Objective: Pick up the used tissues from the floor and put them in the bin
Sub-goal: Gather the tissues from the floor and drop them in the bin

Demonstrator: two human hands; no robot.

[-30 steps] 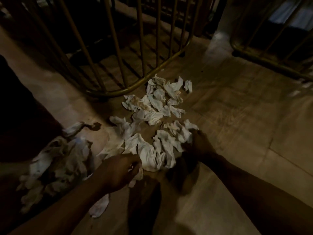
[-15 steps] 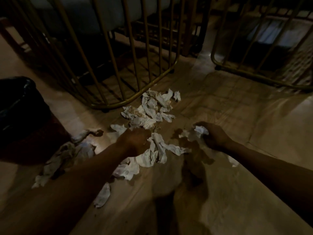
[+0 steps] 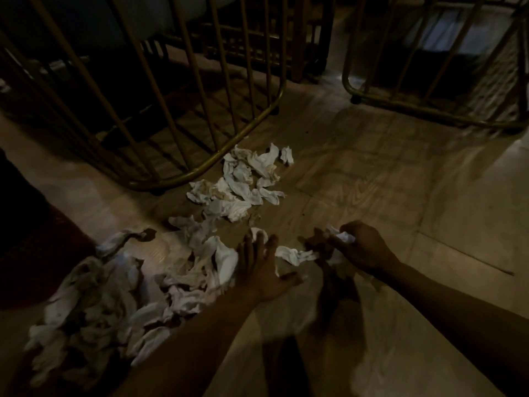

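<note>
Several crumpled white used tissues lie scattered on the floor: a far cluster by a metal frame, a middle heap, and a big pile at the lower left. My left hand is spread flat, fingers apart, over the right edge of the middle heap. One loose tissue lies between my hands. My right hand is closed around a small wad of tissue. The dark bin shows only partly at the left edge.
A gold metal barred frame curves along the floor just behind the tissues. A second barred frame stands at the back right. The tan floor stretches to the right. The light is dim.
My left hand has let go of its tissues and opened flat, shifting right. My right hand stays closed on its wad. The view has tilted, so the bin sits at the left edge.
</note>
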